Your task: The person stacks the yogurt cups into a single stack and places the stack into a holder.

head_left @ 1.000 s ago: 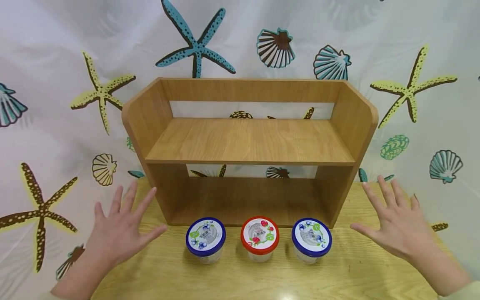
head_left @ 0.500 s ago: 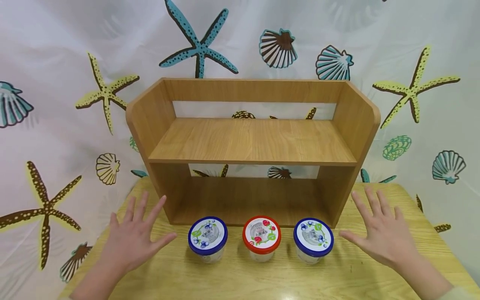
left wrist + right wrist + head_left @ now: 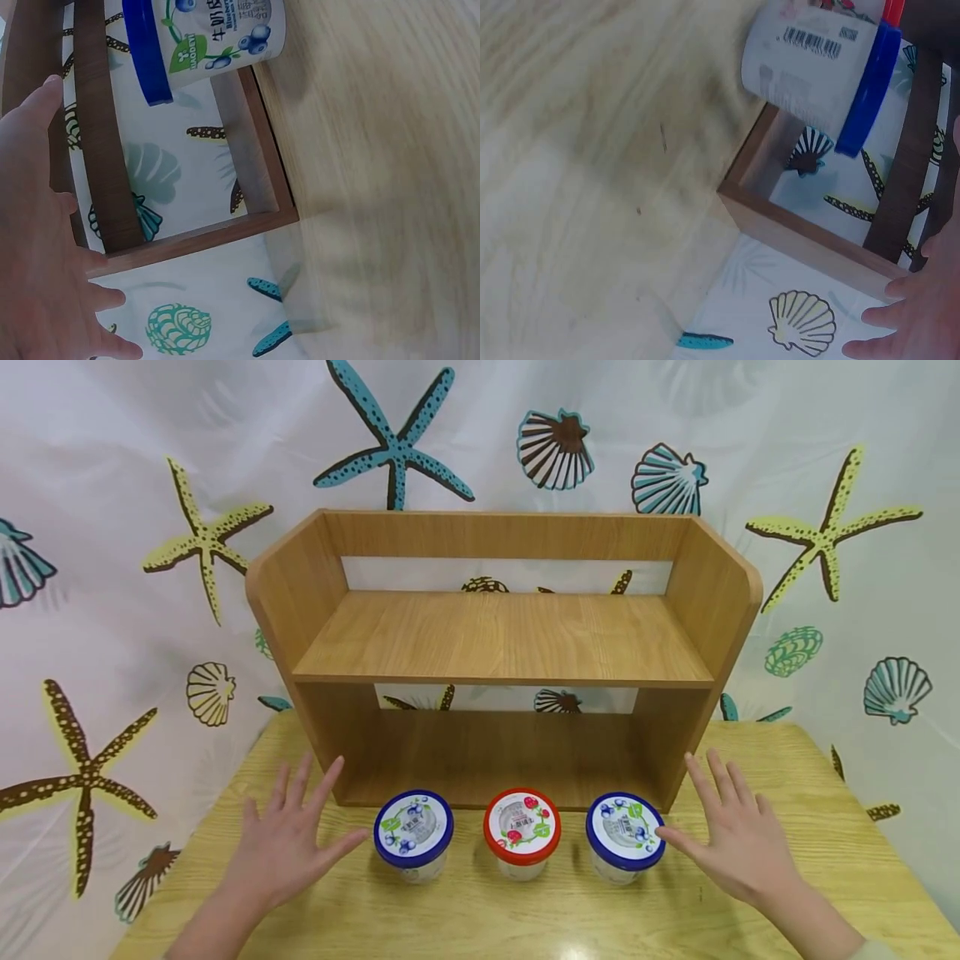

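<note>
Three lidded tubs stand in a row on the table before a wooden shelf (image 3: 501, 639). The left tub (image 3: 414, 835) and the right tub (image 3: 625, 837) have blue lids with blueberries; the middle tub (image 3: 522, 833) has a red lid with red berries. My left hand (image 3: 285, 843), fingers spread, hovers left of the left tub. On the other side my right hand (image 3: 738, 839) is spread likewise, its thumb tip close to the right tub's lid; whether it touches I cannot tell. Neither hand holds anything. The left wrist view shows the left tub's printed side (image 3: 225, 34); the right wrist view shows a barcode label (image 3: 810, 64).
The shelf has an upper board (image 3: 502, 639) and a lower board (image 3: 502, 752), with side panels at both ends. Behind it hangs a white cloth (image 3: 480, 435) printed with starfish and shells. The wooden table (image 3: 480, 927) extends in front of the tubs.
Both hands have moved inward, the left hand rightward and the right hand leftward, nearer the outer tubs. The tubs and the shelf have stayed in place.
</note>
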`<state>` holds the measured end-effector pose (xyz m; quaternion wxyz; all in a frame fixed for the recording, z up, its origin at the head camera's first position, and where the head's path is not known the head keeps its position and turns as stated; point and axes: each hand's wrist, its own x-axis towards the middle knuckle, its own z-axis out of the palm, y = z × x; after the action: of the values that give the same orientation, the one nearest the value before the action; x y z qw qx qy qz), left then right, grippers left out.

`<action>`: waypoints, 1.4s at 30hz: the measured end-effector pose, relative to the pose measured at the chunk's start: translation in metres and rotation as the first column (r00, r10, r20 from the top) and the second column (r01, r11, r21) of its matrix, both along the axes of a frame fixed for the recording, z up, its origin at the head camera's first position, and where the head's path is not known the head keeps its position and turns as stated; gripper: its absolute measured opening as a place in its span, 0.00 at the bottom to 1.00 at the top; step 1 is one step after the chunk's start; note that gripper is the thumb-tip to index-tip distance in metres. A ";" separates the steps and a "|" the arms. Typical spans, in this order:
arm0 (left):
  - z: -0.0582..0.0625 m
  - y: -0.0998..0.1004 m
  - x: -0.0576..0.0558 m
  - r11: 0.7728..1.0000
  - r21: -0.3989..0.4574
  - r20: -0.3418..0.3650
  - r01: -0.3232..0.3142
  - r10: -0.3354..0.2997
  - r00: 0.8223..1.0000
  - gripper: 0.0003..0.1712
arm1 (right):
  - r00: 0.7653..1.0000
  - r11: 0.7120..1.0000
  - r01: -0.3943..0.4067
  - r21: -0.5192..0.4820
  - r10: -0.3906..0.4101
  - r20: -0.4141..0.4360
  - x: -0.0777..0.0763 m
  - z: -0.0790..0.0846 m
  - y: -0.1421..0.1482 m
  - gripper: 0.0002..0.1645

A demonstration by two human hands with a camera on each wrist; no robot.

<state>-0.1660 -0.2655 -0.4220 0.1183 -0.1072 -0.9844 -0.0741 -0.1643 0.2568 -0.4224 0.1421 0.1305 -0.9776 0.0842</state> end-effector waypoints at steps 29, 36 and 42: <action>-0.040 0.020 -0.011 0.859 0.511 0.168 0.039 -0.145 0.975 0.60 | 0.959 0.861 0.133 -0.492 0.013 0.282 0.018 -0.048 -0.035 0.60; -0.046 0.023 -0.014 0.781 0.625 0.220 0.014 -0.194 0.956 0.64 | 0.910 0.763 0.230 -0.604 0.051 0.411 0.020 -0.054 -0.042 0.66; -0.052 0.025 -0.016 0.729 0.684 0.237 0.011 -0.236 0.942 0.66 | 0.913 0.692 0.244 -0.679 0.072 0.401 0.023 -0.058 -0.046 0.67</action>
<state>-0.1816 -0.2408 -0.4737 -0.0111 -0.1102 -0.8867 -0.4488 -0.1414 0.2104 -0.4807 -0.0160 -0.0022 -0.8793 0.4760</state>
